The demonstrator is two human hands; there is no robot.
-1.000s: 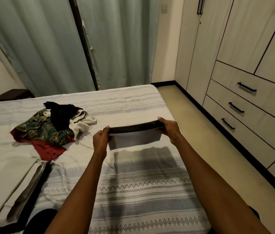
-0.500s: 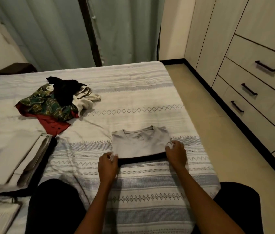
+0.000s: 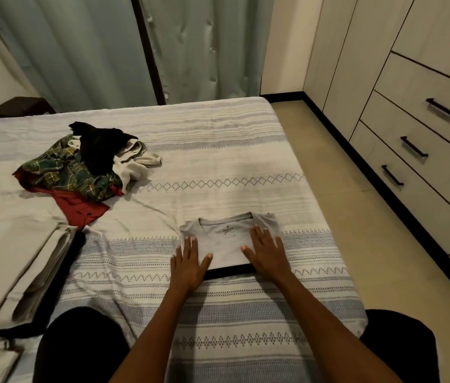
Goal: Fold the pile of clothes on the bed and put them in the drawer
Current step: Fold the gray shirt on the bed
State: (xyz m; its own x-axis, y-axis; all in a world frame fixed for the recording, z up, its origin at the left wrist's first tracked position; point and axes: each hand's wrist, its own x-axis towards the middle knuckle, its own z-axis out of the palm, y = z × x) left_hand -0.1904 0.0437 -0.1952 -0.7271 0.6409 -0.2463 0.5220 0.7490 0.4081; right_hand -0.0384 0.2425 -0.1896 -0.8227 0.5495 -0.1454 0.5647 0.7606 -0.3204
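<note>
A folded grey T-shirt [image 3: 228,239] with a dark lower edge lies flat on the striped bed [image 3: 218,167], collar facing away from me. My left hand [image 3: 189,262] presses on its left side with fingers straight and spread. My right hand [image 3: 266,251] lies flat on its right side the same way. A loose pile of clothes [image 3: 85,164] sits further back on the left: a black garment on top, a green plaid shirt, a cream piece and a red one underneath. The wardrobe drawers [image 3: 422,150] with black handles stand shut on the right.
Folded beige and dark fabric [image 3: 25,269] is stacked at the bed's left near edge. A strip of tiled floor [image 3: 356,217] runs between bed and wardrobe. Green curtains hang behind the bed, with a dark stool [image 3: 19,106] at the far left. My knees show at the bottom.
The T-shirt went from held up in the air to lying on the bed. My hands released its lower edge and now lie flat on top of it.
</note>
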